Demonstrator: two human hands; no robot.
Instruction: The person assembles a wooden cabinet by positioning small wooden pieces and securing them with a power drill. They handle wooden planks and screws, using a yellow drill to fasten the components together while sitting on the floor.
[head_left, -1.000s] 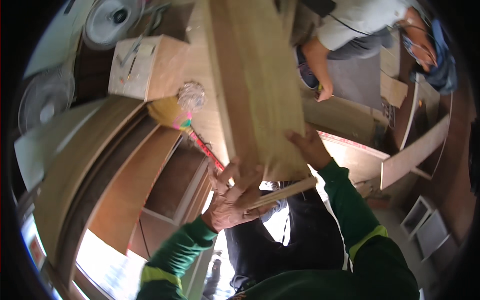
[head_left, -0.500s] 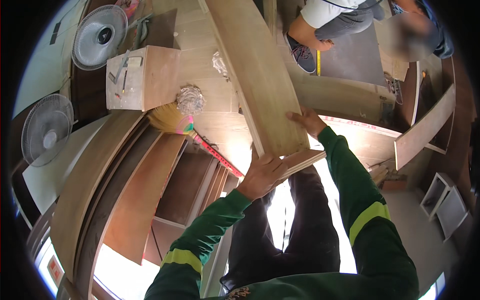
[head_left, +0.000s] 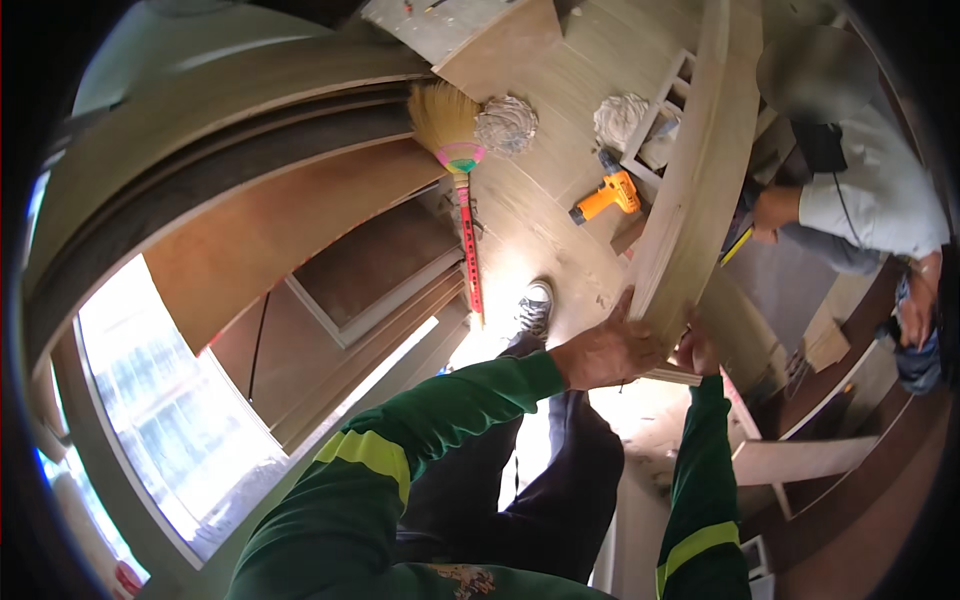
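Note:
A long wooden board assembly (head_left: 705, 170), with a short piece joined across its near end, slants up and away from me, its far end running out at the top edge. My left hand (head_left: 608, 352) is closed on its near left corner, the thumb side against the board's edge. On the other side of the same end, my right hand (head_left: 697, 347) grips the board, its fingers partly hidden. Left of the board, an orange cordless drill (head_left: 608, 194) lies on the floor.
A straw broom (head_left: 467, 220) with a red handle lies beside leaning wood panels (head_left: 290, 190) on the left. Two crumpled white bundles (head_left: 506, 125) and a compartmented white tray (head_left: 668, 125) are on the floor. Other people crouch at right, one in a white shirt (head_left: 880, 190).
The view has turned left. The board assembly now stands more edge-on, its side face showing. Both hands have come closer together at its near end, and the drill has come into sight.

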